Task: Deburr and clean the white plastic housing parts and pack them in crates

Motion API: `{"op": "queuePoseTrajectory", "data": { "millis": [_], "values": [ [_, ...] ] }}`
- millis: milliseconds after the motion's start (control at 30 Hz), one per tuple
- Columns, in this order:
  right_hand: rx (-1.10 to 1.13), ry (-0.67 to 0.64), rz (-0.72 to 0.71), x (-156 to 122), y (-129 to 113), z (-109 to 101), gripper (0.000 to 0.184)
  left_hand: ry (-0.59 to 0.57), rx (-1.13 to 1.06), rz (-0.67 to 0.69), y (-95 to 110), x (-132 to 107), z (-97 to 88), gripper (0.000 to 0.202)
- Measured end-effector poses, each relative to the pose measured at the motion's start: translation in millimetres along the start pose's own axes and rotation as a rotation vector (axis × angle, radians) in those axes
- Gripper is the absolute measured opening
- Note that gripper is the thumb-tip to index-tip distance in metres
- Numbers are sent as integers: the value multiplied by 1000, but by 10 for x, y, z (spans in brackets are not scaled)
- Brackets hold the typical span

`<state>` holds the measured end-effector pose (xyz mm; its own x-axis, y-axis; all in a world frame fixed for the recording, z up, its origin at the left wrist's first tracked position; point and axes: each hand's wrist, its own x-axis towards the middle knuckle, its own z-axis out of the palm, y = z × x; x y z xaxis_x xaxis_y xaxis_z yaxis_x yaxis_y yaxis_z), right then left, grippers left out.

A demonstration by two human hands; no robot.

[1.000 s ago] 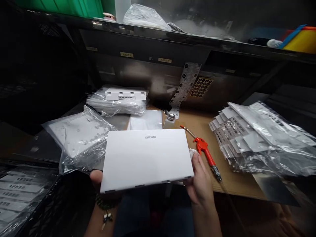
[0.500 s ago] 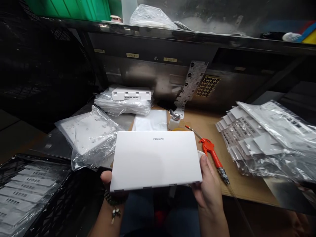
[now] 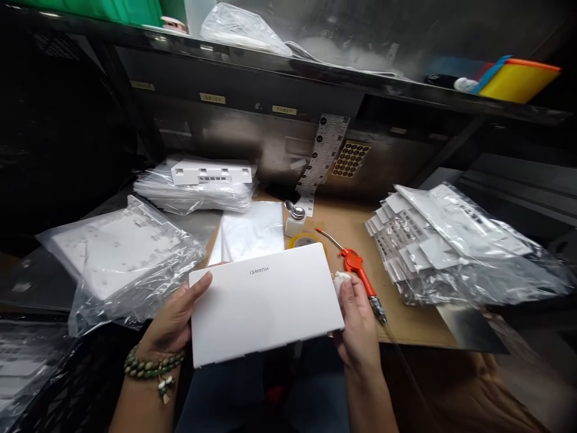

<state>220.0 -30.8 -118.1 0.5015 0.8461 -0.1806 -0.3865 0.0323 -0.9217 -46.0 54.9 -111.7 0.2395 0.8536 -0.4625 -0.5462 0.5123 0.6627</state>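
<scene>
A white plastic router cover (image 3: 265,313) with upside-down HUAWEI lettering is held tilted in front of me. My left hand (image 3: 180,313) is closed on its left end, thumb on the top face and the other fingers behind. At the right end, my right hand (image 3: 358,322) pinches a small crumpled white cloth (image 3: 341,279) against the edge of the cover. Beyond the cover lie white plastic bags (image 3: 255,228), a roll of yellow tape (image 3: 306,239) and a white pump bottle (image 3: 295,222). A red air blow gun (image 3: 358,267) rests on the cardboard close to my right hand.
Bagged white covers are piled at the right (image 3: 446,240); another bagged cover (image 3: 121,252) lies left. Behind it, one bare cover (image 3: 210,172) tops a bagged stack. A black crate (image 3: 67,385) stands lower left. A metal shelf (image 3: 252,63) crosses above, with sticker sheets (image 3: 350,159) below.
The cover has shifted left and down and turned slightly. My left hand has moved from its lower left corner up onto the left end, thumb now on top. The view has swung right.
</scene>
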Motion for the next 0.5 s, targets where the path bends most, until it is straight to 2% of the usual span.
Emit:
{"op": "queuePoseTrajectory", "data": {
  "millis": [100, 200, 267, 300, 367, 433, 500],
  "values": [
    [-76, -1, -95, 40, -6, -75, 40, 37, 178, 24, 4, 16, -52, 49],
    [-243, 106, -353, 123, -52, -174, 34, -15, 209, 146, -8, 7, -206, 39],
    [-259, 147, -439, 163, -125, -229, 29, -98, 217, 219, 2, 6, -293, 34],
    [-211, 126, -416, 169, -169, -246, 28, -164, 232, 243, 13, 6, -313, 36],
    [-58, 25, -281, 158, -252, -249, 28, -314, 297, 285, 38, 3, -286, 43],
    [63, -66, -126, 130, -308, -216, 34, -418, 422, 388, 53, -18, -177, 47],
    [139, -81, -32, 107, -330, -170, 41, -480, 585, 531, 54, -54, -30, 44]
  ]
}}
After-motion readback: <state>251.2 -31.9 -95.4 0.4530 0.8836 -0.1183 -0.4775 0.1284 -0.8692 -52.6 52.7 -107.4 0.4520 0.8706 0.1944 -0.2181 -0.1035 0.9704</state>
